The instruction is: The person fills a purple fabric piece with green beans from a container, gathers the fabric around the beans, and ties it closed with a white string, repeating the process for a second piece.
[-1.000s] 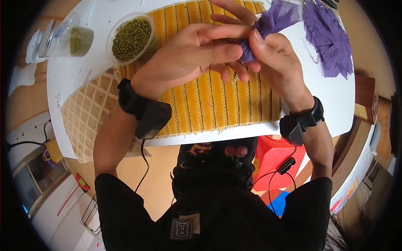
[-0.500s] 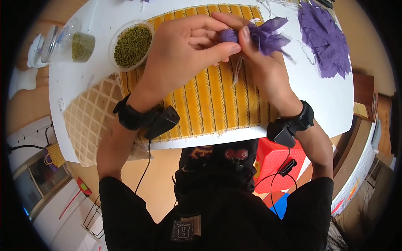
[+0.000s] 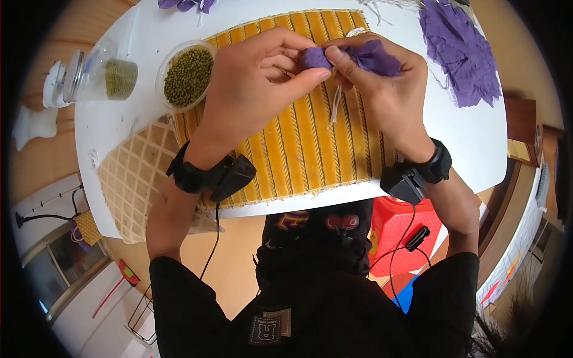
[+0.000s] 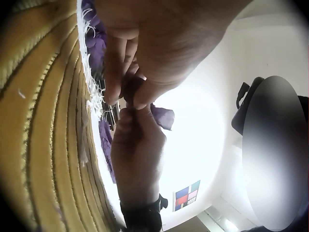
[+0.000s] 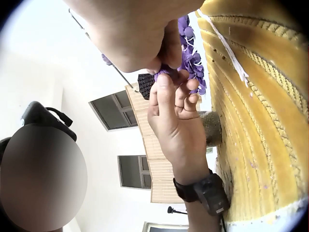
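In the head view both hands meet above a yellow striped mat (image 3: 286,155). The left hand (image 3: 248,74) pinches the rounded end of a small purple cloth bundle (image 3: 314,58) between thumb and fingers. At the bundle's neck the right hand (image 3: 391,80) grips with thumb and forefinger, and the loose cloth tail (image 3: 379,58) spreads over its fingers. White strings (image 3: 336,107) dangle below the right hand. From the left wrist view, part of the tail (image 4: 164,117) shows beyond the fingers, while the rounded end is mostly hidden.
A clear tub (image 3: 160,86) of green beans stands left of the hands, with a lidded jar (image 3: 98,74) farther left. Purple cloth sheets (image 3: 459,56) lie at the right; purple pieces (image 3: 186,5) sit at the far edge. Lattice-patterned fabric (image 3: 134,179) covers the table's near left.
The hands, first overlapping with fingers spread, have drawn a little apart and shifted left. The bundle's rounded end now shows between them, and its tail has folded in against the right hand.
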`<state>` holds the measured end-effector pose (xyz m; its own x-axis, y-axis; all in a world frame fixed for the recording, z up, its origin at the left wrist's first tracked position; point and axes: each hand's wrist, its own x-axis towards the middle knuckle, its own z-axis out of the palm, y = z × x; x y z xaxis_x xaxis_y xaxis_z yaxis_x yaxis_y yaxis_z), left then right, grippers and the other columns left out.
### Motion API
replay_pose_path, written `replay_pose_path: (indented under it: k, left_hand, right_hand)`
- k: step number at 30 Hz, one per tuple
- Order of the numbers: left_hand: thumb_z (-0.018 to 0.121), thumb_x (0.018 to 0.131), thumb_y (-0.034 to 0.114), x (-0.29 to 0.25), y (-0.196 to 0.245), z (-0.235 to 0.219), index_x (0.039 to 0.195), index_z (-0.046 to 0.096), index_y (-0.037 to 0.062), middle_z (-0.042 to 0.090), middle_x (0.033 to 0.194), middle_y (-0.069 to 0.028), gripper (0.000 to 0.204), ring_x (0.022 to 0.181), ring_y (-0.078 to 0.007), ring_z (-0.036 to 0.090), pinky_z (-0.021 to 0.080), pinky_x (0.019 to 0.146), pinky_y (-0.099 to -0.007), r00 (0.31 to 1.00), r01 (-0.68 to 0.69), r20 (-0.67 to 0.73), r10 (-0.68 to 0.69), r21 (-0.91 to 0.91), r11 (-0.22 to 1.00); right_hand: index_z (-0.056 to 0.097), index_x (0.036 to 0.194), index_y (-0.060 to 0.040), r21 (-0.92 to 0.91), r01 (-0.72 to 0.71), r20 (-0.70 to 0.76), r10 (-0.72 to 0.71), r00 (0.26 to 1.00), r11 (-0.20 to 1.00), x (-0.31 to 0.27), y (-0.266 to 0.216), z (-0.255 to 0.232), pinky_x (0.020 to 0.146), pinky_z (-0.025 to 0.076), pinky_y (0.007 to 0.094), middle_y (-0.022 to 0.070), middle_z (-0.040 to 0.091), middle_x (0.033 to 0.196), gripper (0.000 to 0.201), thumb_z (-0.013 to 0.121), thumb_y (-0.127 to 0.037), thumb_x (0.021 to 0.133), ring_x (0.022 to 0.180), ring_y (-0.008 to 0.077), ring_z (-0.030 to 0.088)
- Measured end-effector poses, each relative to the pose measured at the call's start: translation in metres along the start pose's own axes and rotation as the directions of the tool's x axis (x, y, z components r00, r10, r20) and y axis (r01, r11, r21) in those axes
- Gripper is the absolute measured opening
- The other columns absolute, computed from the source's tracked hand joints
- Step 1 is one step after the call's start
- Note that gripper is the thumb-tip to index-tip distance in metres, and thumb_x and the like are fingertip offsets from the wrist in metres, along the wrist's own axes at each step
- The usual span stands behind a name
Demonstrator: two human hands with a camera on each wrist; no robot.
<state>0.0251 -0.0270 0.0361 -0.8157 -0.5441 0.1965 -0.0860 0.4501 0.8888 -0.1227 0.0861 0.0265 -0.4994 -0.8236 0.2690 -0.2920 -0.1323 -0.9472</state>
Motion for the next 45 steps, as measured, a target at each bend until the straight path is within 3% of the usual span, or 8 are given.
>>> replay_pose_path:
  k: [9, 16, 19, 21, 25, 31, 36, 45]
  left_hand:
    - [0.078, 0.076, 0.005, 0.0, -0.003, -0.007, 0.107, 0.066, 0.0042, 0.071, 0.093, -0.0062, 0.033, 0.081, -0.0144, 0.071, 0.054, 0.067, -0.0208, 0.941, -0.321, 0.054, 0.334, 0.455, 0.831]
    - [0.078, 0.077, 0.013, 0.002, 0.001, -0.008, 0.103, 0.062, 0.0078, 0.065, 0.083, -0.0037, 0.031, 0.071, -0.0162, 0.065, 0.05, 0.06, -0.0242, 0.869, -0.452, 0.107, 0.483, 0.57, 0.686]
    - [0.073, 0.083, 0.015, 0.004, 0.002, -0.01, 0.106, 0.061, 0.007, 0.067, 0.085, -0.006, 0.027, 0.073, -0.0157, 0.066, 0.051, 0.06, -0.0244, 0.891, -0.437, 0.063, 0.449, 0.381, 0.815]
    - [0.063, 0.093, 0.026, 0.001, 0.0, -0.018, 0.108, 0.06, 0.0034, 0.069, 0.09, -0.0113, 0.028, 0.072, -0.0167, 0.068, 0.051, 0.059, -0.0236, 0.975, 0.18, 0.188, -0.117, -0.366, 0.913]
    - [0.052, 0.099, 0.039, 0.011, 0.004, -0.027, 0.108, 0.059, -0.0006, 0.07, 0.091, -0.0157, 0.041, 0.071, -0.0171, 0.068, 0.051, 0.057, -0.0218, 0.746, 0.636, 0.533, -0.4, -0.389, 0.667]
    - [0.051, 0.099, 0.034, 0.007, 0.009, -0.019, 0.11, 0.06, -0.0061, 0.07, 0.087, -0.0181, 0.042, 0.064, -0.0162, 0.068, 0.049, 0.049, -0.0215, 0.844, 0.47, 0.461, -0.274, -0.393, 0.79]
    - [0.075, 0.082, 0.01, -0.002, 0.015, -0.012, 0.111, 0.066, 0.0, 0.071, 0.089, -0.0095, 0.033, 0.073, -0.0136, 0.069, 0.053, 0.064, -0.0202, 0.989, 0.139, 0.076, -0.129, -0.159, 0.977]
    - [0.074, 0.077, -0.003, 0.0, 0.022, -0.016, 0.109, 0.067, 0.0005, 0.07, 0.097, -0.0071, 0.032, 0.082, -0.0139, 0.067, 0.052, 0.068, -0.0226, 0.919, -0.381, 0.076, 0.387, 0.433, 0.817]
  right_hand:
    - [0.071, 0.092, 0.0046, 0.376, -0.41, 0.278, 0.32, 0.905, 0.831, 0.016, 0.006, -0.015, 0.062, 0.053, 0.0206, 0.0086, 0.069, 0.078, 0.016, 0.074, -0.008, 0.084, 0.063, 0.0106, 0.063]
    - [0.069, 0.093, 0.0057, 0.451, -0.518, 0.376, 0.372, 0.849, 0.727, 0.016, 0.001, -0.02, 0.063, 0.054, 0.0194, 0.0123, 0.069, 0.08, 0.017, 0.075, -0.006, 0.083, 0.066, 0.011, 0.065]
    - [0.069, 0.092, 0.0055, 0.48, -0.494, 0.379, 0.336, 0.862, 0.725, 0.015, -0.002, -0.023, 0.064, 0.054, 0.0211, 0.0124, 0.069, 0.08, 0.014, 0.074, -0.005, 0.083, 0.066, 0.0116, 0.065]
    - [0.069, 0.092, 0.005, 0.475, -0.459, 0.364, 0.306, 0.879, 0.751, 0.014, -0.004, -0.024, 0.064, 0.054, 0.0222, 0.0122, 0.069, 0.081, 0.013, 0.073, -0.004, 0.083, 0.066, 0.012, 0.065]
    - [0.07, 0.092, 0.0034, 0.327, -0.343, 0.323, 0.237, 0.916, 0.88, 0.014, -0.012, -0.024, 0.065, 0.053, 0.0245, 0.0115, 0.07, 0.084, 0.011, 0.072, -0.003, 0.083, 0.067, 0.0125, 0.064]
    - [0.07, 0.093, 0.0034, 0.287, -0.334, 0.339, 0.231, 0.912, 0.898, 0.013, -0.01, -0.021, 0.066, 0.054, 0.0244, 0.0113, 0.071, 0.085, 0.012, 0.073, -0.003, 0.083, 0.068, 0.0122, 0.065]
    - [0.07, 0.095, 0.0053, 0.336, -0.388, 0.324, 0.282, 0.903, 0.858, 0.013, -0.008, -0.019, 0.066, 0.053, 0.0229, 0.0125, 0.071, 0.087, 0.016, 0.073, -0.004, 0.083, 0.068, 0.0119, 0.065]
    - [0.067, 0.091, 0.0068, 0.656, -0.555, 0.455, 0.319, 0.831, 0.511, 0.011, -0.003, -0.02, 0.069, 0.058, 0.0199, 0.0142, 0.069, 0.083, 0.019, 0.072, -0.012, 0.087, 0.073, 0.0162, 0.069]
